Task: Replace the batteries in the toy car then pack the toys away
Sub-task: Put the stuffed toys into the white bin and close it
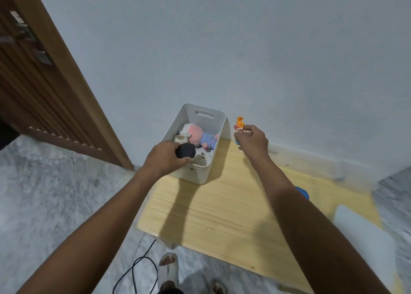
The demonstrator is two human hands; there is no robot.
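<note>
Head view: both hands are packing toys into the white bin [201, 124] on the wooden surface [222, 204].
The left hand [164, 158] is gripping a dark round toy [185, 150] over the bin; the right hand [251, 141] is pinching an orange-haired figure [240, 124] beside it, which could slip outside the rim. No toy car visible; no writing is readable.

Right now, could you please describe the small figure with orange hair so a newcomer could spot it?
Find the white bin on the wooden table. Just right of it, the right hand pinches the figure, the only toy outside the bin with flame-orange hair.
</note>
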